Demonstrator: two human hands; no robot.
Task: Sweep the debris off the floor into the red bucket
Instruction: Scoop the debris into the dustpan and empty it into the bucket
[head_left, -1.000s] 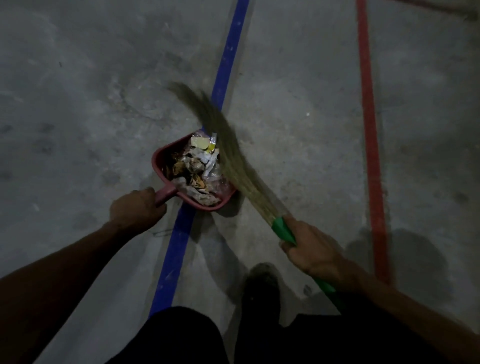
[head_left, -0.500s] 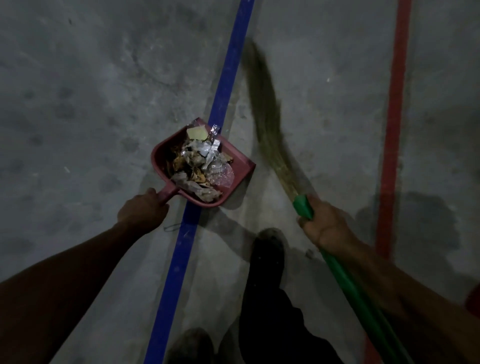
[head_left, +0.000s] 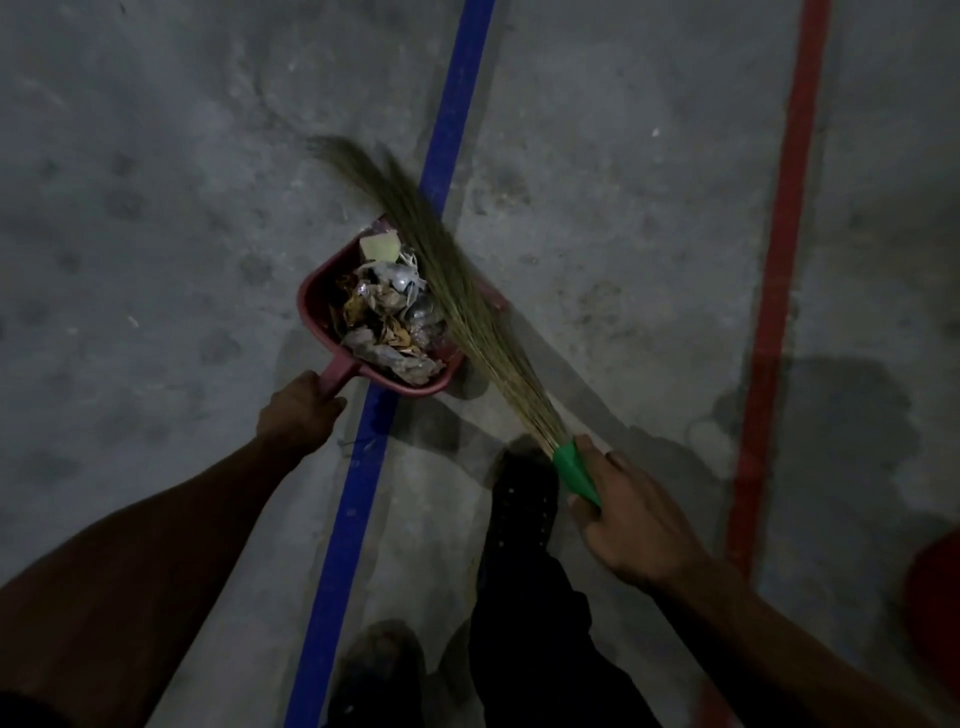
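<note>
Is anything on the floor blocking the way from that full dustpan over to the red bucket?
Nothing visible does. Between the dustpan and the red bucket at the right edge lie only bare floor and a painted red line; the bucket barely shows.

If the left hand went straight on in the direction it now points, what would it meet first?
The left hand grips the handle of the red dustpan and points up and to the right. Going straight on, it would most likely meet the dustpan's back wall first, then the debris inside it. Depth is unclear.
</note>
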